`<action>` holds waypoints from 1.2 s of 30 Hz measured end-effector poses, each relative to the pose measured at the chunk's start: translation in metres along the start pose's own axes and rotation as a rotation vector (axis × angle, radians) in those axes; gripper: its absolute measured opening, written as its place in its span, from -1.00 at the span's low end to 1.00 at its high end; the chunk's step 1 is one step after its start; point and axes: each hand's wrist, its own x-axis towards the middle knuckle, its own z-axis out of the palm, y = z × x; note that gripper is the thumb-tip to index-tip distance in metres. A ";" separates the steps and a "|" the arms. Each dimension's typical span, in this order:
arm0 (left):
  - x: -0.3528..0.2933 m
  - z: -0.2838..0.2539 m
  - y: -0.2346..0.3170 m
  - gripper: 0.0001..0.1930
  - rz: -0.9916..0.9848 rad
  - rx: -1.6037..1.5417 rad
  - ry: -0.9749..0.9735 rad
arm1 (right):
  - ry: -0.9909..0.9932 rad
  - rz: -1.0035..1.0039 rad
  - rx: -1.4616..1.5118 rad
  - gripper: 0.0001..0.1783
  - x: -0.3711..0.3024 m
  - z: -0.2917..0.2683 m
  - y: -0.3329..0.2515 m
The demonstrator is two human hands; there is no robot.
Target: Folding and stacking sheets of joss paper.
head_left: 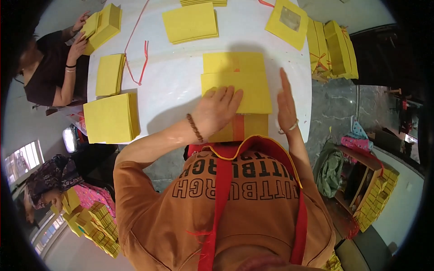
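Note:
A stack of yellow paper sheets [255, 92] lies on the white table right in front of me. Its top part sits askew over more yellow paper, which shows at the far and near sides. A red-orange strip [238, 128] runs along the near part. My left hand [218, 108] rests on top of the stack, palm down with its fingers laid on the paper. Just off the stack's right side, my right hand [285, 106] stands on edge, fingers stretched out and holding nothing.
More yellow paper stacks lie at left [108, 118] and far middle [189, 23]. Loose red string [145, 63] lies left of centre. Tied yellow bundles [340, 49] stand beyond the table's right edge. At far left, a co-worker's hands [81, 40] handle yellow paper.

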 end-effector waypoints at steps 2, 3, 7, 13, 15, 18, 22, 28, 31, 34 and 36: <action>0.005 -0.026 -0.029 -0.51 -0.125 -0.416 0.152 | 0.062 0.027 0.005 -0.40 -0.003 -0.006 0.004; 0.007 -0.035 -0.045 -0.48 -0.158 -0.348 0.257 | 0.091 0.042 0.009 -0.42 -0.007 -0.007 0.006; 0.021 -0.005 -0.129 -0.44 -0.244 0.042 0.382 | 0.105 0.074 -0.018 -0.47 -0.016 -0.002 0.009; 0.028 0.128 -0.220 -0.42 -0.235 0.221 0.250 | 0.056 -0.088 -0.252 -0.48 -0.014 0.021 0.006; 0.033 0.142 -0.222 -0.41 -0.248 0.173 0.187 | 0.059 -0.061 -0.267 -0.50 -0.016 0.024 0.006; 0.041 0.147 -0.218 -0.45 -0.249 0.112 -0.019 | 0.053 -0.053 -0.284 -0.53 -0.017 0.026 0.010; 0.044 0.145 -0.215 -0.35 -0.330 0.053 -0.249 | 0.064 -0.056 -0.238 -0.56 -0.014 0.028 0.009; 0.046 0.140 -0.217 -0.13 -0.414 -0.055 -0.585 | 0.050 -0.024 -0.266 -0.56 -0.016 0.027 0.006; 0.047 0.142 -0.219 -0.11 -0.421 -0.064 -0.612 | 0.052 -0.027 -0.224 -0.54 -0.015 0.026 0.007; 0.049 0.139 -0.220 -0.11 -0.397 -0.041 -0.578 | 0.080 -0.128 -0.303 -0.53 -0.010 0.021 0.002; 0.053 0.132 -0.221 -0.13 -0.398 -0.016 -0.634 | 0.045 -0.290 -0.448 -0.54 -0.009 0.017 -0.006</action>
